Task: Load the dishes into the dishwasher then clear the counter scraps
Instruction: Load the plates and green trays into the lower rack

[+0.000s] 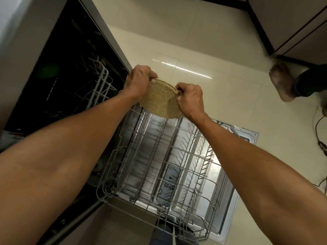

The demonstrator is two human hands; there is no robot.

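1. I am holding a speckled tan plate (161, 99) on edge with both hands, my left hand (138, 82) clamped on its far-left rim and my right hand (190, 99) clamped on its right rim
2. I am keeping the plate in the air just above the far end of the pulled-out lower rack (164, 156), not yet touching the wires as far as I can tell
3. I am judging the loading as barely begun: the lower rack is showing no dishes at all, only bare tines over the open dishwasher door (244, 190)
4. I am seeing part of the upper rack (100, 82) to the left inside the dark dishwasher; what it is carrying is too dim to tell
5. I am still facing the rest of the dishes and the scraps; the table is not in view, so I cannot say how much is waiting there
6. I am finding no brand or label that I can read; the small marks on the door panel are too blurred
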